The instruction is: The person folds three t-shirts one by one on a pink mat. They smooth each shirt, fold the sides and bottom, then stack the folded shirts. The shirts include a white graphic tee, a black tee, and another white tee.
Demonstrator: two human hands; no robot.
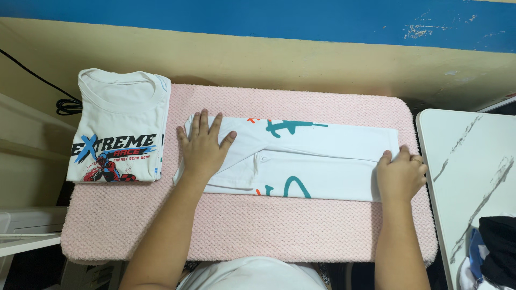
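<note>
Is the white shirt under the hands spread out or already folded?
Partly folded: the white shirt lies as a long narrow strip, sides turned in, left hand flat on it, right hand at its end.

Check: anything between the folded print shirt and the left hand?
Head view: only bare pink mat separates the folded print shirt from the left hand, flat on the long white shirt.

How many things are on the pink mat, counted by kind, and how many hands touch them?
Folded white T-shirts with a printed front: 1
White T-shirts folded lengthwise into a strip, with teal print: 1
Hands resting on the strip: 2, left hand and right hand
Total: 4, all on the pink mat
</note>
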